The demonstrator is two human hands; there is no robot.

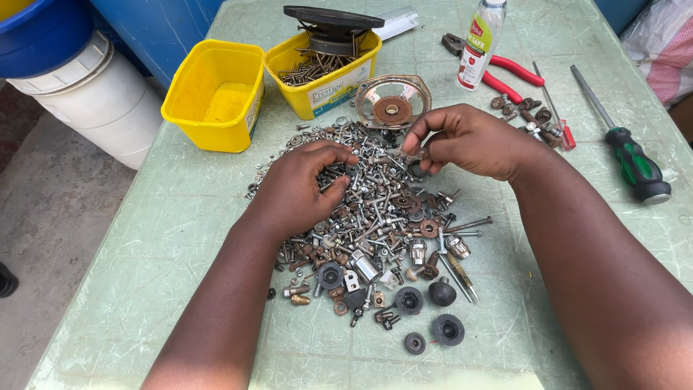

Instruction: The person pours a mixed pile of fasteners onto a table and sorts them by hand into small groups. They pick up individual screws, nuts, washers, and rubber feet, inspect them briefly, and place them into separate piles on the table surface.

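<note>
— At the far left edge, what stands off the worktop?
— A white plastic drum (94, 101) with a blue tub (43, 32) over it, both beside the pale green worktop (173, 238).

— And on the worktop itself, moving right?
— An empty yellow plastic tub (214, 97), then a second yellow plastic tub (325, 68) holding long nails, with a dark round speaker part resting across its rim.

— Where is the left hand?
— The left hand (296, 191) lies palm down on the left side of the big heap of mixed screws, nuts and bolts (382, 217). Its fingers are curled down into the hardware; I cannot tell whether they grip any single piece.

— What lies near the heap?
— A rusty round metal speaker frame (392, 105) sits just behind it, and black rubber grommets (409, 300) lie along its near edge.

— The right hand?
— The right hand (469, 141) hovers over the heap's upper right part. Thumb and fingers are pinched closed on a small metal fastener (419, 153), held just above the pile.

— Further right?
— A clear plastic bottle with a red-and-green label (482, 43) stands upright, red-handled pliers (494, 68) lie beside it, a small group of rusty nuts (523, 112) sits near the right wrist, and a green-and-black-handled screwdriver (628, 141) lies well apart toward the right edge.
</note>
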